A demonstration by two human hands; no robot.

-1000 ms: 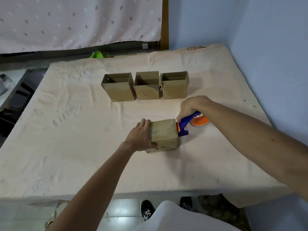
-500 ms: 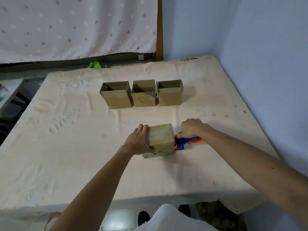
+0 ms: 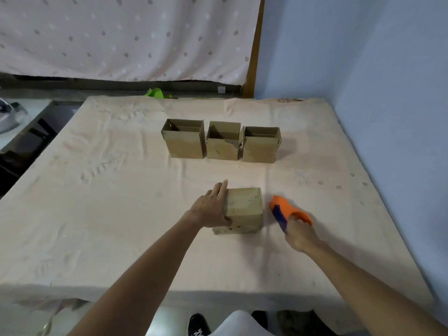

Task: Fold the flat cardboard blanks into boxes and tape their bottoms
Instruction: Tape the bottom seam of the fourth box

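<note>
Cardboard box (image 3: pixel 243 209): my left hand (image 3: pixel 209 209) flat on its side, right hand (image 3: pixel 300 235) gripping dispenser (image 3: pixel 282 209); I'd brace firmly while taping.

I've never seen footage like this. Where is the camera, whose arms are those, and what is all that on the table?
There is no machine here. A person is working with bare hands, and the single picture comes from a camera worn on their head, looking forward and down.

The left hand lies with straight fingers against the side of the near cardboard box, which stands on the cloth-covered table. The right hand holds an orange and blue tape dispenser by its handle end. The dispenser is just right of that box and not touching it.

Farther back, three boxes stand in a row with their tops open: the back left box, back middle box and back right box.
</note>
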